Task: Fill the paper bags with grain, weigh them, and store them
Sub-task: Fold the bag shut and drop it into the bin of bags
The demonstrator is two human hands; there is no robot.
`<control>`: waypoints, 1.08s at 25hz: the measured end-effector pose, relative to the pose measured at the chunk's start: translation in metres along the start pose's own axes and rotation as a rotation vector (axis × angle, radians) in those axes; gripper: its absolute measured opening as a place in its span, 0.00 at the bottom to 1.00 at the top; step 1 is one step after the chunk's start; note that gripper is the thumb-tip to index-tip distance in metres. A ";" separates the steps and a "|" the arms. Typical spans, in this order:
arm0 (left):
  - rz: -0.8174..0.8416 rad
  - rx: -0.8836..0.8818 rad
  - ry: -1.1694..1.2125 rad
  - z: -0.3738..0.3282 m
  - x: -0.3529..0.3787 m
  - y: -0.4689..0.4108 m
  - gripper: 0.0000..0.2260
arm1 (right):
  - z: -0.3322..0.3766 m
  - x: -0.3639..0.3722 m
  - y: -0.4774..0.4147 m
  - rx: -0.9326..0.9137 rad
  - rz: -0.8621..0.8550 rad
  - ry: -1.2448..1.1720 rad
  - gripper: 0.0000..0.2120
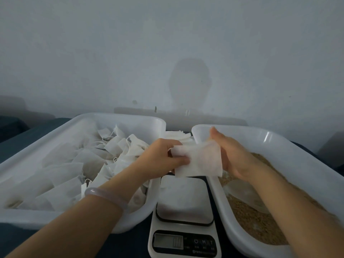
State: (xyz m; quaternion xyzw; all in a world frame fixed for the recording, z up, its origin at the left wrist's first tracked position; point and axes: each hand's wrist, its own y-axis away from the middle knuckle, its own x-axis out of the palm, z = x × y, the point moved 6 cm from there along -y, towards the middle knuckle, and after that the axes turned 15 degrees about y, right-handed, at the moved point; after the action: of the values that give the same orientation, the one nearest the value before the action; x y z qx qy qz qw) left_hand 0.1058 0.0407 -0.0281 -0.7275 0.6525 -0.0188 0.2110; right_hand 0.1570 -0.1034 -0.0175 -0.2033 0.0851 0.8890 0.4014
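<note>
Both my hands hold one flat white paper bag (pixel 202 161) in the air above the far end of the scale (pixel 184 207). My left hand (pixel 163 157) pinches the bag's left edge between thumb and fingers. My right hand (pixel 230 155) grips its right side from behind, fingers partly hidden by the paper. The white tray (pixel 279 140) on the right holds brown grain (pixel 249 218) with a pale scoop (pixel 245 196) lying in it. The white tray (pixel 130 120) on the left is heaped with several filled bags (pixel 78 164).
A stack of flat white bags (pixel 176 136) lies between the two trays behind the scale. The scale's display (pixel 167 241) sits at the near edge. Everything rests on a dark blue surface (pixel 24 133) against a pale wall.
</note>
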 end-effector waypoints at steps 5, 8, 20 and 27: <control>-0.074 -0.130 0.128 0.007 -0.004 -0.003 0.06 | -0.017 -0.021 -0.003 -0.015 -0.308 0.160 0.13; -0.107 -0.093 0.296 0.003 -0.006 -0.004 0.08 | -0.026 -0.026 -0.004 0.043 -0.369 0.104 0.10; -0.037 0.054 0.430 -0.005 -0.002 -0.005 0.04 | -0.031 -0.004 -0.010 0.068 -0.359 -0.187 0.09; -0.207 0.138 -0.020 -0.007 -0.013 -0.005 0.16 | 0.020 0.000 0.015 -0.496 -0.487 0.436 0.15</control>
State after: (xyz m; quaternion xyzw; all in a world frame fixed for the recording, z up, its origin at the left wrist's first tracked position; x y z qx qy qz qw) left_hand 0.1070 0.0515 -0.0172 -0.7750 0.5688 -0.0782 0.2641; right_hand 0.1397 -0.1075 0.0005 -0.4916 -0.0996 0.6978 0.5113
